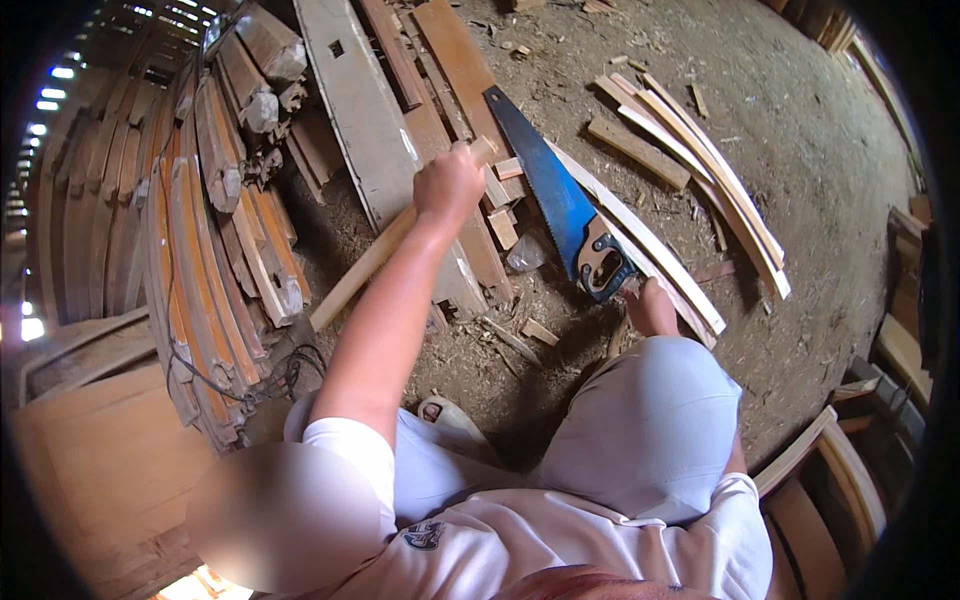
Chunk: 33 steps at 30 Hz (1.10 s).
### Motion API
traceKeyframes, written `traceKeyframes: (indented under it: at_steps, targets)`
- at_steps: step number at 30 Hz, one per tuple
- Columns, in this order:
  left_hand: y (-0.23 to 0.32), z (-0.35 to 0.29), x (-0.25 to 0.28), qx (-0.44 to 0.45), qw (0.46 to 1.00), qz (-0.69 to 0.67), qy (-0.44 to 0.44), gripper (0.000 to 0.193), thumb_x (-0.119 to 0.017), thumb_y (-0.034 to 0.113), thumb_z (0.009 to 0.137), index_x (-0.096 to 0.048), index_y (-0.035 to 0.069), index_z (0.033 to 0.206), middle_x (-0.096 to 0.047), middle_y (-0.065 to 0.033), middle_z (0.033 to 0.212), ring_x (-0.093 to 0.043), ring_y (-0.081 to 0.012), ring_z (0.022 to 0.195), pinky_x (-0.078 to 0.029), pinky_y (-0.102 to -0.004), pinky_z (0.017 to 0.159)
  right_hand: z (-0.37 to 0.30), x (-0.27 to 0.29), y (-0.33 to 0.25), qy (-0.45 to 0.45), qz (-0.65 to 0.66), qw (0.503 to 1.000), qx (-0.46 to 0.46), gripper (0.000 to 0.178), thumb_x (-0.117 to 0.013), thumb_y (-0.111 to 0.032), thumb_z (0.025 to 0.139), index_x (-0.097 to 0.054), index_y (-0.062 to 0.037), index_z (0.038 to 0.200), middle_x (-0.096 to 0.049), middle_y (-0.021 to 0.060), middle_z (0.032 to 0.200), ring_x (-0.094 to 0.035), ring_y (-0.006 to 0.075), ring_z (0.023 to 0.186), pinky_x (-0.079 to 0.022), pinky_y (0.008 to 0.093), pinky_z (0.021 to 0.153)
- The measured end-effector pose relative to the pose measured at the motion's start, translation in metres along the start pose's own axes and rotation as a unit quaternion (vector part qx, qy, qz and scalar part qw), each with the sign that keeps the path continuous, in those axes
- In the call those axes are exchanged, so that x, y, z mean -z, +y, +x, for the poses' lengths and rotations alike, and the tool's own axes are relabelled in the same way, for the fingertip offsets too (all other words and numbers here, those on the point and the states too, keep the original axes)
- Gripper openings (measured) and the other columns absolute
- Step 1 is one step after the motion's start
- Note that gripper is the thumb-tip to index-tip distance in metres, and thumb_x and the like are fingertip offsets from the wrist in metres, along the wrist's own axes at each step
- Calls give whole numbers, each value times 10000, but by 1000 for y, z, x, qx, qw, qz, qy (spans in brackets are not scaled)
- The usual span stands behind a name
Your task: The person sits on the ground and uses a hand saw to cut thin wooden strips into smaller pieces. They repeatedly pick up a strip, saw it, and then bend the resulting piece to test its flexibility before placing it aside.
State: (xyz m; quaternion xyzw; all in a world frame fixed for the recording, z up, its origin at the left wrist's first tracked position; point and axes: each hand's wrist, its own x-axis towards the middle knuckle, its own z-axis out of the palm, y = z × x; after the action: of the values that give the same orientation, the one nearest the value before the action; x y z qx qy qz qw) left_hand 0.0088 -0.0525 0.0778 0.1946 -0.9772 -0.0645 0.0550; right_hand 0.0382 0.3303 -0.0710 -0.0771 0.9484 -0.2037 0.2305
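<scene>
My left hand (450,188) is closed in a fist around a narrow wooden strip (365,268), which slants from the lower left up past my knuckles. To its right lies a handsaw (555,195) with a blue blade and a black and tan handle. The blade's tip points up and left. At the handle's lower corner my right hand (653,308) is closed, its fingers against the edge; the handle's opening shows no fingers through it. Small wood offcuts (502,225) sit between my left hand and the blade.
Long boards (350,95) lie ahead, left of the saw. Stacked timber (205,290) fills the left side, with a dark cable (290,372) by it. Pale curved strips (715,165) lie at the right on the dirt floor (800,130), among shavings. Curved wooden pieces (850,480) stand at lower right.
</scene>
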Motion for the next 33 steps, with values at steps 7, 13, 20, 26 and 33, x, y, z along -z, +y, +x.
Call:
traceKeyframes:
  at_steps: [7, 13, 20, 26, 33]
  targets:
    - [-7, -1, -68, -20, 995, 82, -47, 241, -742, 262, 888, -672, 51, 981, -749, -211, 879, -748, -408, 855, -611, -519, 776, -7, -40, -23, 101, 70, 992, -20, 531, -769, -394, 915, -532, 38, 1113, -664, 310, 1043, -654, 499, 993, -527, 555, 836]
    - [-4, -7, -81, -27, 991, 105, -78, 278, -751, 295, 897, -686, 46, 1002, -763, -197, 946, -762, -379, 878, -623, -484, 766, 1, -33, -38, 73, 58, 992, -90, 554, -772, -433, 874, -573, 42, 1075, -683, 293, 1031, -686, 482, 972, -548, 550, 828]
    - [-3, -10, -84, -29, 994, 95, -50, 200, -719, 229, 880, -673, 53, 964, -747, -216, 857, -743, -414, 817, -604, -519, 753, 16, -25, -40, 103, 111, 982, -109, 552, -782, -411, 757, -646, 70, 989, -716, 288, 926, -711, 474, 856, -571, 541, 781]
    - [2, -7, -81, -32, 994, 84, -65, 208, -721, 234, 877, -674, 57, 976, -743, -225, 858, -744, -409, 834, -601, -522, 761, 27, -54, -25, 150, 244, 946, -152, 453, -800, -285, 736, -633, 68, 964, -705, 206, 844, -701, 356, 762, -558, 456, 709]
    - [2, -10, -76, -14, 992, 88, -86, 265, -769, 260, 859, -661, 58, 993, -745, -221, 861, -742, -419, 845, -600, -529, 773, 13, 4, -27, 113, 224, 966, 61, 351, -775, -126, 643, -607, 31, 907, -609, 175, 955, -572, 371, 939, -482, 446, 867]
